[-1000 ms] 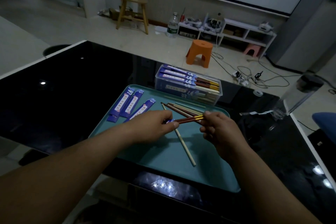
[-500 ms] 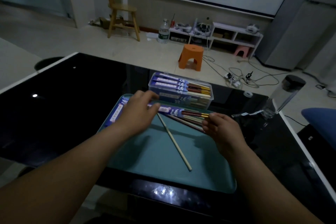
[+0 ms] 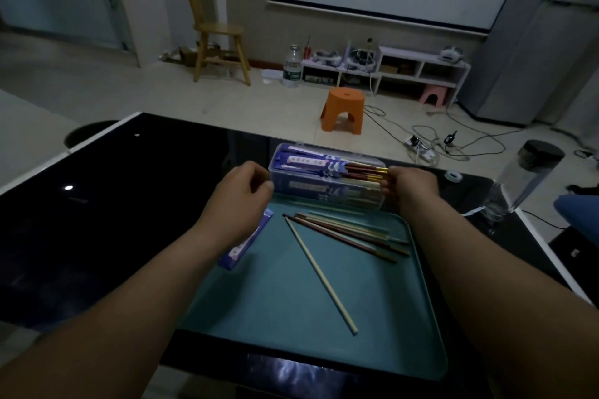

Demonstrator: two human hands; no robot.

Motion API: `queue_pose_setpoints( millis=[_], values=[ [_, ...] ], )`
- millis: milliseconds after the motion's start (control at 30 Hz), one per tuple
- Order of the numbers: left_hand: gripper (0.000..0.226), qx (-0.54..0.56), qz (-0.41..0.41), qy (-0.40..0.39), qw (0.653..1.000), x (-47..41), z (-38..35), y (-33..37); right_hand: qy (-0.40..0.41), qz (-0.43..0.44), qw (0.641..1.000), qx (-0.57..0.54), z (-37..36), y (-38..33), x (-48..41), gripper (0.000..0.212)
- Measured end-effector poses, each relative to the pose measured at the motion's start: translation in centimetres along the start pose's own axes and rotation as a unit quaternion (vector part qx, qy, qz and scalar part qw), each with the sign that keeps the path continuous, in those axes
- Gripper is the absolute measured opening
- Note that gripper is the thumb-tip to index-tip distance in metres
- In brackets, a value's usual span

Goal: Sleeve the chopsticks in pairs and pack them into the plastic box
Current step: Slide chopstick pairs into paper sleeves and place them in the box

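Observation:
A clear plastic box (image 3: 327,194) stands at the far edge of the teal tray (image 3: 291,308) and holds several blue-sleeved chopstick pairs. One sleeved pair (image 3: 311,161) lies on top of the stack, its gold tips pointing right. My right hand (image 3: 408,186) pinches those gold tips at the box's right end. My left hand (image 3: 240,193) is curled against the box's left end; whether it grips anything is hidden. Several loose brown and pale chopsticks (image 3: 353,233) lie on the tray, with one pale chopstick (image 3: 321,278) apart. An empty blue sleeve (image 3: 246,244) shows under my left wrist.
The tray sits on a glossy black table (image 3: 113,204) with a white edge. A clear bottle with a black lid (image 3: 531,178) and a tape roll (image 3: 453,175) stand at the right. An orange stool (image 3: 343,110) and cables lie on the floor beyond.
Both hands carried the sleeved pair away from the tray to the top of the box. The other empty sleeves on the tray's left are now hidden by my left arm.

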State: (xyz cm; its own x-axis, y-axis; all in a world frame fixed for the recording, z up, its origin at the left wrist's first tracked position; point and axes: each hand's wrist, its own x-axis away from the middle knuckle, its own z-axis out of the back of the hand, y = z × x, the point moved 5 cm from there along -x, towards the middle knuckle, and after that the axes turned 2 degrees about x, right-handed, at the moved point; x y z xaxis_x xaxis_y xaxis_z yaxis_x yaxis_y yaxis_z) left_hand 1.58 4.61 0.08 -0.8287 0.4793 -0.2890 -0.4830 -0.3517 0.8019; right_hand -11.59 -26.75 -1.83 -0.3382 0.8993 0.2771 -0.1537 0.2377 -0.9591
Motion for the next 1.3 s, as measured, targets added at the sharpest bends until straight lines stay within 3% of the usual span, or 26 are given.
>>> queue_pose_setpoints(
  millis=[233, 433, 600, 700, 900, 1133, 1300],
  values=[
    [0.008, -0.019, -0.016, -0.022, 0.999, 0.0, -0.7, -0.2, 0.027, 0.086, 0.985, 0.150, -0.6, -0.3, -0.9, 0.014],
    [0.007, -0.019, -0.017, -0.018, 1.000, -0.1, -0.9, 0.0, -0.012, 0.257, 0.905, 0.340, -1.2, -0.3, 0.2, 0.023],
    [0.010, -0.043, -0.006, -0.059, 0.997, -0.1, -1.4, -0.3, 0.014, 0.270, 0.921, 0.281, -0.1, 0.3, 2.1, 0.016],
    [0.014, -0.058, -0.008, -0.078, 0.995, 0.4, -1.7, -0.4, -0.020, 0.276, 0.906, 0.320, 0.9, 2.0, 3.6, 0.012],
    [0.028, -0.114, -0.026, -0.132, 0.984, 1.3, -3.0, 0.1, -0.058, 0.303, 0.825, 0.474, 3.2, 5.7, 6.1, 0.019],
    [0.027, -0.139, -0.053, -0.178, 0.973, 2.7, -4.7, 0.6, -0.060, 0.330, 0.720, 0.608, 4.2, 7.7, 6.4, 0.025],
    [0.027, -0.164, -0.056, -0.203, 0.964, 2.8, -5.7, 0.3, -0.095, 0.307, 0.704, 0.633, 3.8, 7.2, 5.6, 0.013]
  ],
)
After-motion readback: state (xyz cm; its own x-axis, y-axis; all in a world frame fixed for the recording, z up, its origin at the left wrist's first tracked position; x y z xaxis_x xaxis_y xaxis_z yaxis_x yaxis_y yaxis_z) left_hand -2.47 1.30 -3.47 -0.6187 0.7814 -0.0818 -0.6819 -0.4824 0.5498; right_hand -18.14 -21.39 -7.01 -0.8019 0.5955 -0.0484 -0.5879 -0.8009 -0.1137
